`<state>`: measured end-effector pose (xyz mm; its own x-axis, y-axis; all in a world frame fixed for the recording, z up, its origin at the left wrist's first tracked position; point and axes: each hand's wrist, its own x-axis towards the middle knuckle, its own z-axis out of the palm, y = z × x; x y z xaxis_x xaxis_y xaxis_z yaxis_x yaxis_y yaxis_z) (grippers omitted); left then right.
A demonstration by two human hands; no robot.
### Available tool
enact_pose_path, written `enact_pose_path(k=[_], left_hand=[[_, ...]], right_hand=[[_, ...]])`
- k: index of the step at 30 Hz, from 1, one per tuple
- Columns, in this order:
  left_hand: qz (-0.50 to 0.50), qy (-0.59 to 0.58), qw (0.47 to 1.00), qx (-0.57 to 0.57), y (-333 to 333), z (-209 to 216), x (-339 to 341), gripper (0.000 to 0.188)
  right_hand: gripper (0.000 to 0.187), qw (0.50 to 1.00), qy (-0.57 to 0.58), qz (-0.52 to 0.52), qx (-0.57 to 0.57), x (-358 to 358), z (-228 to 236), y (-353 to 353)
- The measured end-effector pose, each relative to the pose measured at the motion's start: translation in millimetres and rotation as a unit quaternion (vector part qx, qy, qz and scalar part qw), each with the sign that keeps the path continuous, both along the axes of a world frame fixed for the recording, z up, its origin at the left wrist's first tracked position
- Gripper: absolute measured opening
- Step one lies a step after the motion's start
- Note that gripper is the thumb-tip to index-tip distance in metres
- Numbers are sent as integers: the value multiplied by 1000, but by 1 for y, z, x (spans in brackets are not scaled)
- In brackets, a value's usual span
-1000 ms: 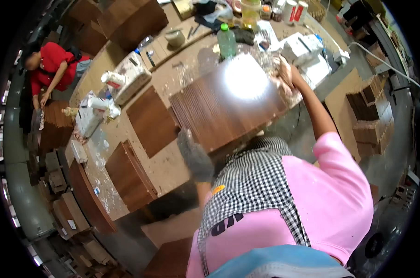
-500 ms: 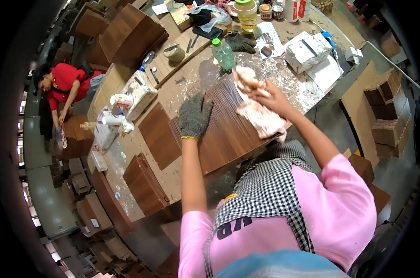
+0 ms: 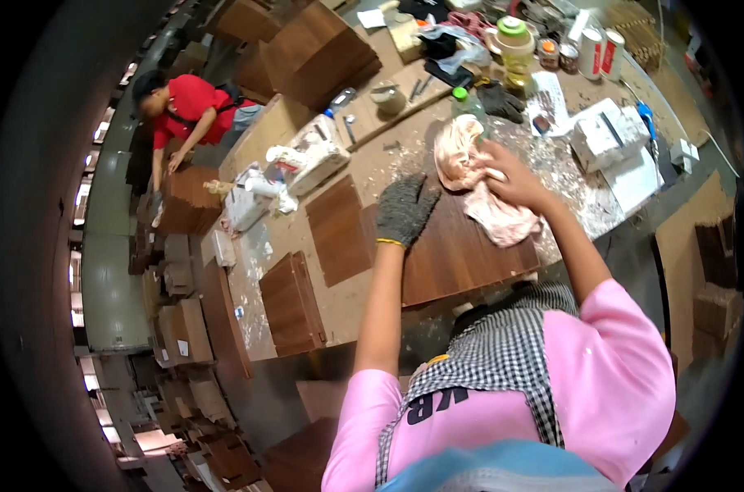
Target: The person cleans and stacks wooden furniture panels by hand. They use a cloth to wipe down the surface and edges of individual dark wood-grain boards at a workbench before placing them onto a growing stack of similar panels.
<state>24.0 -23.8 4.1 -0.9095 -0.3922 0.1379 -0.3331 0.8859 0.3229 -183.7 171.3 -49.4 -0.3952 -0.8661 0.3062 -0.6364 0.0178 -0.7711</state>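
Note:
A dark brown wood-grain panel (image 3: 462, 261) lies near the front edge of the worktable. My left hand (image 3: 404, 211), in a dark grey knitted glove, rests flat with fingers stretched on the panel's left part. Bare and closed, my right hand (image 3: 515, 175) grips a crumpled pale pink cloth (image 3: 503, 217) over the panel's far right part. The cloth hides that side of the panel, with one bunched end beyond my fingers and the other hanging toward me. Another brown panel (image 3: 337, 230) lies to the left, partly beside my gloved hand.
More brown panels (image 3: 288, 305) lie stacked front left. Behind the cloth stands a green-capped bottle (image 3: 464, 102), near a yellowish jug (image 3: 516, 61) and a dark glove (image 3: 500, 102). A stained white block (image 3: 609, 135) sits right. A co-worker in red (image 3: 193, 111) bends over stacked panels.
The view has turned, so the table appears farther right. My right hand has moved the cloth leftward and away across the panel, close to the bottle. My left hand stays on the panel.

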Motion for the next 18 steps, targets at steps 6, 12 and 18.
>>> enact_pose_path(k=[6, 12, 18], left_hand=[[21, -24, 994, -101, -5, -13, -8, 53], [-55, -128, 990, 30, -20, 22, 0, 64], [68, -27, 991, 113, -74, -32, 70, 73]], right_hand=[[28, 973, -228, -6, -28, 66, 16, 95], [27, 903, -340, -215, -150, 133, -7, 191], [33, 939, -255, -201, -114, 185, 112, 148]])
